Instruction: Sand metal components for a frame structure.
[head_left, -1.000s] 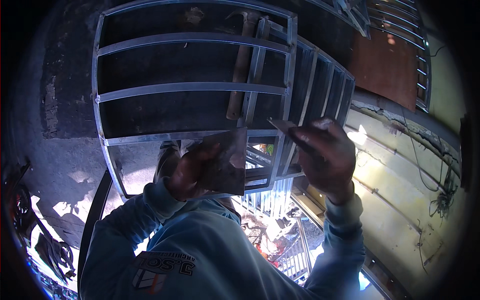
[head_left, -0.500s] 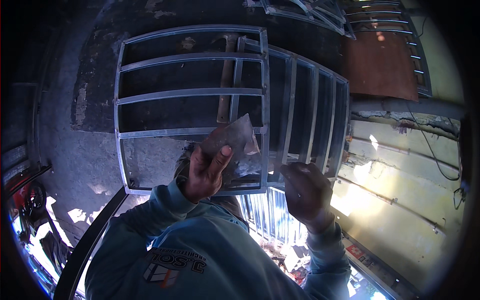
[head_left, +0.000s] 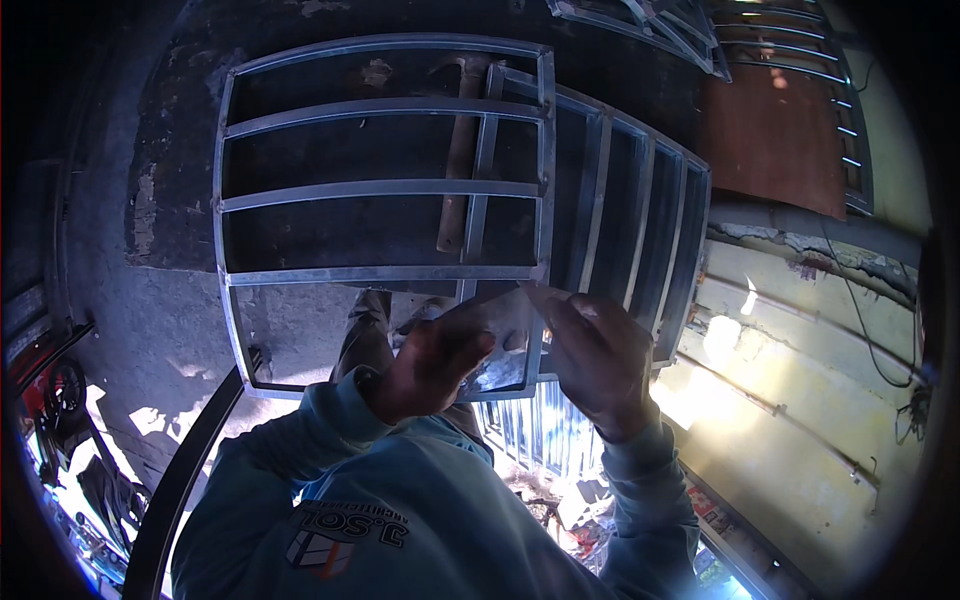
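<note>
A thin grey-brown sheet (head_left: 497, 306), which looks like sandpaper, spans the gap between my two hands and is tilted nearly edge-on. My left hand (head_left: 425, 372) grips its left side, fingers closed with the thumb on top. At the sheet's right corner my right hand (head_left: 603, 372) is closed in a pinch; its fingertips are partly hidden. Both hands are over the near right part of a welded metal frame (head_left: 380, 189) with several crossbars. Through the bars shows a hammer (head_left: 455, 205), its handle pointing toward me.
A second barred metal frame (head_left: 640, 215) lies partly under the first, at the right. More metal frames (head_left: 640, 35) are at the far side, near a reddish-brown panel (head_left: 775, 140). A yellowish wall (head_left: 780, 340) with pipes runs along the right. A dark bar (head_left: 190, 470) slants at lower left.
My right hand has moved up and left to the sheet's corner and taken hold of it. The sheet has tipped from showing its broad face to nearly edge-on.
</note>
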